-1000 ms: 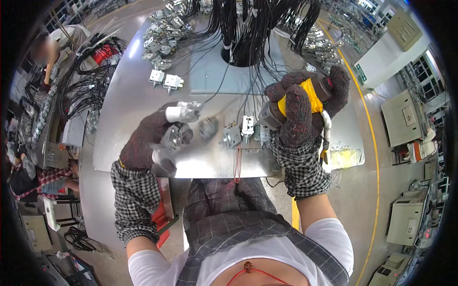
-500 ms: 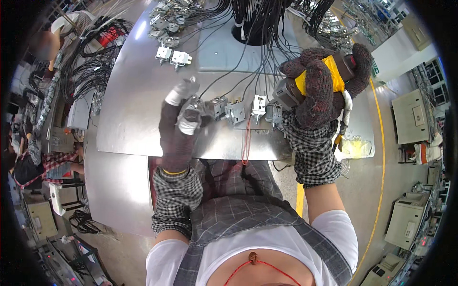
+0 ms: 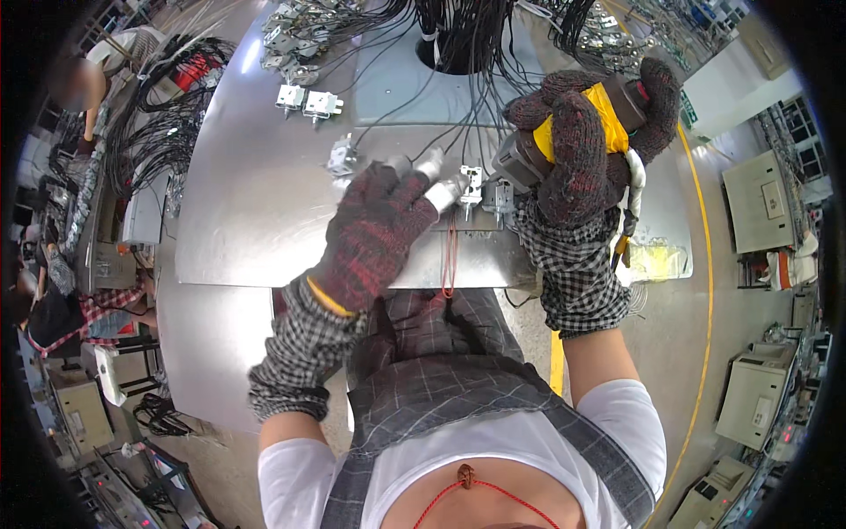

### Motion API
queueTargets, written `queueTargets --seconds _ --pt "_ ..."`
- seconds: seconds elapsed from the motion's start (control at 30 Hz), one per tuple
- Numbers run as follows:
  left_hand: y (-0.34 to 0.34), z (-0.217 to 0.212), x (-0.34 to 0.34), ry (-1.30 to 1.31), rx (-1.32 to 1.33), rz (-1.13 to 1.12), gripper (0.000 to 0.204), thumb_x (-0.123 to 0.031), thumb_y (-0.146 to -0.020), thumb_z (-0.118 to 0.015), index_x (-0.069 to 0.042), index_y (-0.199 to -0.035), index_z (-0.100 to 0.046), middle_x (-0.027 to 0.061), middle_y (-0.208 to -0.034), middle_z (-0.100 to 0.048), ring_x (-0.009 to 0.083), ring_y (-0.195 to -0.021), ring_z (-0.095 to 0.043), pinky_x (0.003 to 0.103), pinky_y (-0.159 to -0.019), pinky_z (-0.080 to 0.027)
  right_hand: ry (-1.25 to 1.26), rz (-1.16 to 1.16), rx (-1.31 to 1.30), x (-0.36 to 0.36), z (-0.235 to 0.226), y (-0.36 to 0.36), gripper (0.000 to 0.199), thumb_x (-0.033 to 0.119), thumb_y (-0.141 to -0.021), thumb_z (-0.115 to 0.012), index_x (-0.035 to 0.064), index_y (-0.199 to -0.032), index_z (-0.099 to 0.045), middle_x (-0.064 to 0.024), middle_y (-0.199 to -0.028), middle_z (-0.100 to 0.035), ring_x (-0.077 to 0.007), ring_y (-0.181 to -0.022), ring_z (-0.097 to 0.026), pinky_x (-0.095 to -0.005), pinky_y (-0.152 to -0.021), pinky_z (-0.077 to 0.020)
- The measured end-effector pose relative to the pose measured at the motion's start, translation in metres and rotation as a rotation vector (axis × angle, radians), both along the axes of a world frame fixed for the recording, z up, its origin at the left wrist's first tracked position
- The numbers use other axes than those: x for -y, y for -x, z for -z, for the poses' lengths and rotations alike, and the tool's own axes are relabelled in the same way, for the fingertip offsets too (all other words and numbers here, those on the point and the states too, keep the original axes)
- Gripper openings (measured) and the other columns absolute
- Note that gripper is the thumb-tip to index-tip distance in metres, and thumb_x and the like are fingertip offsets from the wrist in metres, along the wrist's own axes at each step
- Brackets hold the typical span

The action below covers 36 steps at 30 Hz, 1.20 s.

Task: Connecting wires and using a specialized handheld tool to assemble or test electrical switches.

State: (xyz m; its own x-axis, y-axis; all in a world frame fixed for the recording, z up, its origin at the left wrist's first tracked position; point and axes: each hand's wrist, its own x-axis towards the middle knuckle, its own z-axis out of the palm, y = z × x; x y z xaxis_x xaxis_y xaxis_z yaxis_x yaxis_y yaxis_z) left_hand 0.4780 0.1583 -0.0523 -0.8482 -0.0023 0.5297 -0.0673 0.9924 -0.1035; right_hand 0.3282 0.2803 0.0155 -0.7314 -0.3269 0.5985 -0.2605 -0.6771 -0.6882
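My left hand (image 3: pixel 381 216), in a dark red-black knit glove with whitish fingertips, reaches over a row of small metal-cased parts. Its fingers are stretched out and partly blurred, covering some of the row. Just right of the fingertips stands a white-faced part (image 3: pixel 471 187), with a silver one (image 3: pixel 500 199) beside it. Another metal-cased part (image 3: pixel 342 156) lies left of the hand, on a black cable. My right hand (image 3: pixel 577 159), gloved alike, is wrapped round a dark grey power tool (image 3: pixel 520 164) with yellow wrapping; its nose points right.
Two white parts (image 3: pixel 322 106) lie farther back on the metal table (image 3: pixel 256 194). Several more are heaped at the far left (image 3: pixel 295 40) and far right. Black cables (image 3: pixel 463 35) run down into a round hole. A red cord loop (image 3: pixel 450 260) hangs at the front edge. People work at the left.
My left hand has moved right from the left side of the row, its fingers now stretched out. A metal-cased part now lies apart, left of it. My right hand keeps the power tool.
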Motion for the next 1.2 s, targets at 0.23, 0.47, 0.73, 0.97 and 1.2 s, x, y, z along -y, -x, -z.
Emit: queueTargets --seconds 0.23,0.47,0.73,0.97,1.2 --pt "0.011 0.008 0.031 0.101 0.145 0.342 0.045 -0.023 -0.077 -0.067 -0.016 -0.121 -0.059 0.0075 -0.126 -0.058 0.0283 -0.114 -0.056 0.042 -0.097 -0.048 0.029 -0.018 -0.038 0.0 0.005 0.003 0.07 0.007 -0.092 -0.064 0.0229 -0.147 -0.023 -0.0148 -0.099 -0.064 -0.0206 -0.07 -0.066 -0.03 -0.05 -0.0541" --pt "0.019 -0.021 0.041 0.348 0.508 0.366 0.036 -0.02 -0.08 -0.059 -0.015 -0.115 -0.058 0.0089 -0.114 -0.059 0.0267 -0.109 -0.057 0.043 -0.09 -0.051 0.003 0.101 -0.083 0.0 0.008 0.008 0.07 0.006 -0.092 -0.065 0.0192 -0.147 -0.023 -0.0149 -0.1 -0.063 -0.0226 -0.076 -0.068 -0.036 -0.062 -0.0601" --pt "0.008 -0.022 0.037 -0.88 0.217 0.266 0.037 -0.008 -0.09 -0.059 -0.006 -0.127 -0.054 0.0114 -0.113 -0.06 0.0224 -0.106 -0.06 0.036 -0.084 -0.054 -0.046 0.025 -0.057 -0.003 0.006 0.0 0.067 0.008 -0.092 -0.063 0.0153 -0.146 -0.024 -0.0166 -0.104 -0.063 -0.0236 -0.08 -0.068 -0.0371 -0.067 -0.0601" --pt "0.006 -0.01 0.023 -0.909 -0.047 0.296 0.062 -0.013 -0.076 -0.083 -0.005 -0.131 -0.056 0.0101 -0.11 -0.062 0.0154 -0.082 -0.062 0.03 -0.07 -0.052 -0.103 0.013 -0.143 -0.002 0.008 0.001 0.063 0.008 -0.093 -0.061 0.0103 -0.145 -0.025 -0.0183 -0.107 -0.062 -0.0251 -0.082 -0.068 -0.0371 -0.071 -0.0596" --pt "0.017 -0.034 0.018 -1.017 0.282 0.083 0.06 -0.03 -0.07 -0.088 -0.005 -0.118 -0.061 0.0112 -0.093 -0.071 0.0205 -0.082 -0.071 0.033 -0.073 -0.056 -0.081 0.12 -0.282 0.001 0.008 0.011 0.06 0.008 -0.094 -0.058 0.0052 -0.144 -0.026 -0.02 -0.109 -0.062 -0.0265 -0.085 -0.068 -0.037 -0.075 -0.0591"
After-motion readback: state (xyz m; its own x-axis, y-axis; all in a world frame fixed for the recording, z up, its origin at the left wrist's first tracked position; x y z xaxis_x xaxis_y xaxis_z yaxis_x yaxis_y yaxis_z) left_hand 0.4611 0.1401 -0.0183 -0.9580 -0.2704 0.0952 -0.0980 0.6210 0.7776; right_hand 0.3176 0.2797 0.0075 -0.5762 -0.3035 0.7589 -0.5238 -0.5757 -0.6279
